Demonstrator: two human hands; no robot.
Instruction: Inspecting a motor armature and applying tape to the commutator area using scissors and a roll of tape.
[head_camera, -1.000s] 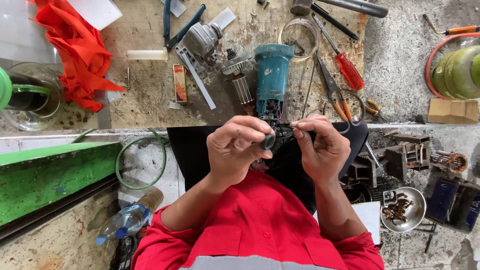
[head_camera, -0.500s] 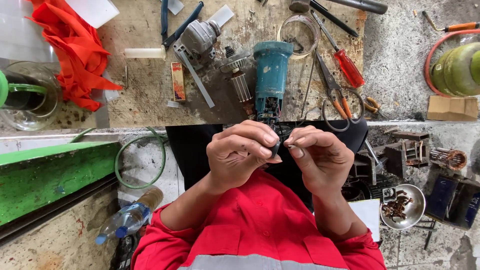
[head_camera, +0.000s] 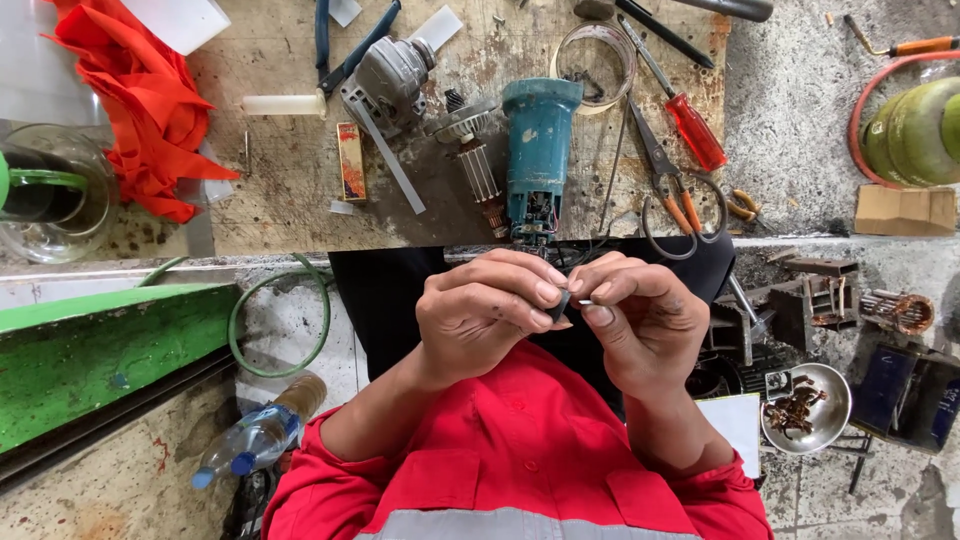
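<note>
Head view, left to right. Upper left: red cloth (head_camera: 130, 100) on the counter (head_camera: 270, 190). Top centre: grey gear head (head_camera: 390, 75), armature (head_camera: 470, 150) and teal motor housing (head_camera: 538, 140), lying close together. Upper right: scissors (head_camera: 665, 185) and red screwdriver (head_camera: 690, 125).

Centre: left hand (head_camera: 485, 310) and right hand (head_camera: 645, 320) meet in front of the chest, just below the housing. Each grip is pinched shut, thumb against fingers, on one small dark part (head_camera: 563, 303) held between the two hands; its kind cannot be told.

Risk, judged: the part is small and held by fingertips only, so a slip could drop it to the cluttered floor.

Pose: wrists bent inward, forearms rising from lower frame, elbows tucked.
</note>
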